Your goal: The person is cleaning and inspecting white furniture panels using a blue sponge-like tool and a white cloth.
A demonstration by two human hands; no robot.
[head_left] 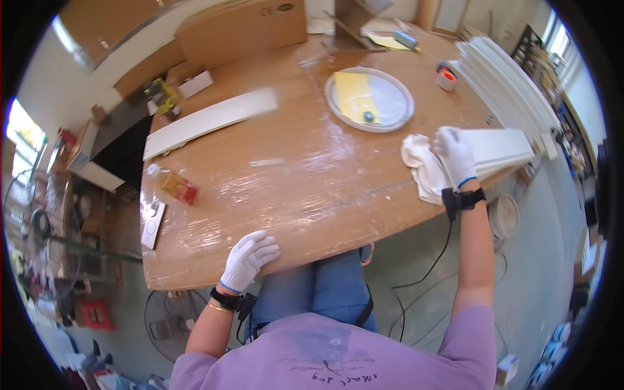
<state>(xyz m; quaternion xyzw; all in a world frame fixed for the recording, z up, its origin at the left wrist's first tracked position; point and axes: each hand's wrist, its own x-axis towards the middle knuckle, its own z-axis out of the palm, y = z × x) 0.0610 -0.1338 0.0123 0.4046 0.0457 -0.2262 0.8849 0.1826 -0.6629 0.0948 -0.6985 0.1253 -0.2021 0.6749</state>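
Head view shows a round white tray at the far middle of the wrapped brown table; a yellow sheet lies in it, with a small teal round piece on the sheet's near end. Toward the table's left edge is a clear, white-capped bottle with yellowish contents and red on its lower part. On the floor beyond the right edge sits a pale bucket; what it holds, I cannot tell.

At the table's right side lies a white panel, long and flat, with a ridged near edge. A crumpled white cloth lies just left of it.

The gloved right hand is bent over the panel's left end, beside the cloth; whether its curled fingers grasp either one, I cannot tell. The gloved left hand rests at the table's near edge, holding nothing, its fingers loosely bent.
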